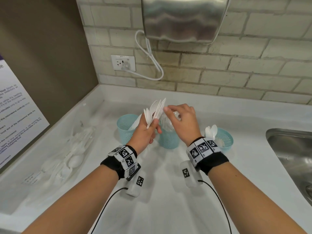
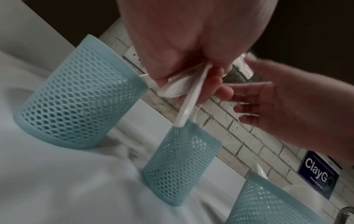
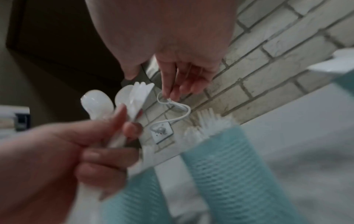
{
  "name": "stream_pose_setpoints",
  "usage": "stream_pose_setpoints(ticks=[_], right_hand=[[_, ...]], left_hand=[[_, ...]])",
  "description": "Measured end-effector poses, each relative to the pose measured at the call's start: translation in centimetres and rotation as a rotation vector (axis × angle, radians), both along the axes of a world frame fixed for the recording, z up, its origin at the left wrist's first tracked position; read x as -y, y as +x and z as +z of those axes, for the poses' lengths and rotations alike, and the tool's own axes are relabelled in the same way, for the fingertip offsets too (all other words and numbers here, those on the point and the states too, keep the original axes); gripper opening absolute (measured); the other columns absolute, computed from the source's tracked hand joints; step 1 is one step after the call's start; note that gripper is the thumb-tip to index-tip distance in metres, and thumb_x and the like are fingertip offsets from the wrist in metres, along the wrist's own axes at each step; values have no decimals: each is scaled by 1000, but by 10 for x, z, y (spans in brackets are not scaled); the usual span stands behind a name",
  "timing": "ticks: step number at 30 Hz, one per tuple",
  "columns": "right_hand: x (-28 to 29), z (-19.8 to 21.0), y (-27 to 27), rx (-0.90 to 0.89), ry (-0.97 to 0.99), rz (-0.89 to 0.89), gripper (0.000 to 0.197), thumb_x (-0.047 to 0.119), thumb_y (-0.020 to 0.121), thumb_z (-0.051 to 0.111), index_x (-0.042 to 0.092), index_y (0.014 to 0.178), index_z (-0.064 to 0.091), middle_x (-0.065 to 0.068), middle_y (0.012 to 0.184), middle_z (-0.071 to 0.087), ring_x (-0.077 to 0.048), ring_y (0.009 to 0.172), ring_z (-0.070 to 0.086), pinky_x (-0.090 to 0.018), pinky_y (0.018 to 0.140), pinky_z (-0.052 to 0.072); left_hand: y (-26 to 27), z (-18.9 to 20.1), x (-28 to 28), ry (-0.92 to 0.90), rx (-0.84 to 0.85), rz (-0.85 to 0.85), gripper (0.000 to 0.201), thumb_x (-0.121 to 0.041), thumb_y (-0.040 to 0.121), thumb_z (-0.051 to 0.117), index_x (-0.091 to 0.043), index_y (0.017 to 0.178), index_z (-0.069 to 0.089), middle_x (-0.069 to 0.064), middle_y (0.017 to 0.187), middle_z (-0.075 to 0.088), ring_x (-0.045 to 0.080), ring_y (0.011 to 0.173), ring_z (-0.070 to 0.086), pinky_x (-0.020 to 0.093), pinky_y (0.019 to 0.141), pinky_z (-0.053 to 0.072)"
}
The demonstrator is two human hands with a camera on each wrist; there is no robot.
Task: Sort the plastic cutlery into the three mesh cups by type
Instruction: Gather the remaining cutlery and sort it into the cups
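Left hand (image 1: 145, 132) clamps fan of white spoons (image 1: 156, 110) by handles, above gap between left cup (image 1: 125, 130) and middle cup (image 1: 168, 140). Right hand (image 1: 182, 122) beside spoon bowls, fingers loosely bent, holding nothing. Right cup (image 1: 225, 138) already has spoons, middle one forks. Risks: fan slipping when one spoon pulled; spoon dropped in wrong cup; wrist knocking light cup. More cutlery (image 1: 74, 149) waits at left on counter (image 1: 168, 208).
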State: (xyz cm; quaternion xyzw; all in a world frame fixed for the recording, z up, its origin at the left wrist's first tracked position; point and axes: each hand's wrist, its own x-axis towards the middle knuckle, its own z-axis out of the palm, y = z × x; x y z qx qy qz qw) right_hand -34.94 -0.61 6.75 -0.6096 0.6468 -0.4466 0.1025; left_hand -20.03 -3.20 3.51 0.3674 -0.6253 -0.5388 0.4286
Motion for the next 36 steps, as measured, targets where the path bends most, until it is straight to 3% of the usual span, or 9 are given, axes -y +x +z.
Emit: stream_pose_setpoints(ticks=[4, 6, 11, 13, 20, 27, 30, 33, 36], right_hand=[[5, 11, 30, 394, 144, 226, 23, 33, 91, 58, 14, 104, 59, 5, 89, 58, 3, 56, 54, -10, 59, 41], [9, 13, 40, 498, 218, 272, 20, 24, 95, 52, 8, 106, 53, 5, 78, 56, 0, 42, 47, -9, 48, 39], [23, 21, 57, 513, 306, 380, 14, 21, 99, 43, 8, 96, 46, -12, 67, 52, -18, 48, 48, -25, 50, 40], [30, 24, 63, 493, 293, 412, 12, 19, 100, 41, 10, 91, 44, -13, 66, 51, -19, 48, 49, -25, 49, 41], [58, 57, 69, 572, 34, 168, 20, 19, 100, 37, 6, 116, 37, -4, 73, 47, -12, 53, 47, -16, 41, 42], [63, 28, 96, 450, 134, 200, 14, 20, 98, 43, 8, 104, 38, -6, 78, 52, -22, 65, 56, -29, 59, 52], [51, 23, 97, 471, 170, 225, 35, 32, 96, 48, 6, 120, 46, 2, 89, 54, -25, 75, 60, -39, 78, 53], [30, 25, 88, 449, 128, 270, 40, 45, 95, 44, 16, 121, 53, 7, 107, 55, -16, 94, 60, -30, 87, 47], [12, 16, 84, 417, 197, 371, 48, 47, 88, 56, 16, 125, 55, 0, 112, 58, -8, 91, 57, -25, 85, 45]], left_hand=[[4, 2, -1, 7, -11, 47, 22, -29, 100, 44, -19, 117, 35, 2, 71, 58, 8, 44, 37, 22, 42, 29], [9, 2, -1, 17, -21, 84, 17, -28, 99, 45, -21, 110, 34, 1, 70, 59, 8, 43, 37, 23, 42, 29], [26, 6, 3, -29, 12, 154, 18, -26, 99, 46, -17, 105, 33, 2, 73, 56, 8, 41, 42, 25, 38, 36], [33, 10, 5, -47, 16, 178, 20, -25, 99, 46, -13, 108, 32, 3, 75, 55, 10, 41, 43, 25, 37, 37], [71, 4, 8, -56, 114, 346, 17, -28, 100, 42, -13, 103, 34, -3, 83, 64, 16, 40, 40, 25, 38, 38], [79, -3, 9, -87, 206, 426, 25, -37, 96, 48, -16, 102, 35, -5, 73, 46, 12, 60, 44, 31, 57, 37], [73, -2, 6, -110, 208, 408, 23, -30, 96, 49, -15, 104, 33, -4, 78, 47, 13, 64, 46, 32, 60, 37], [63, -2, 5, -117, 215, 379, 21, -20, 97, 47, -14, 106, 30, -7, 83, 46, 10, 70, 48, 30, 65, 39], [47, -4, 7, -152, 234, 278, 26, -20, 95, 46, -9, 115, 35, -6, 100, 53, 7, 90, 57, 27, 80, 48]])
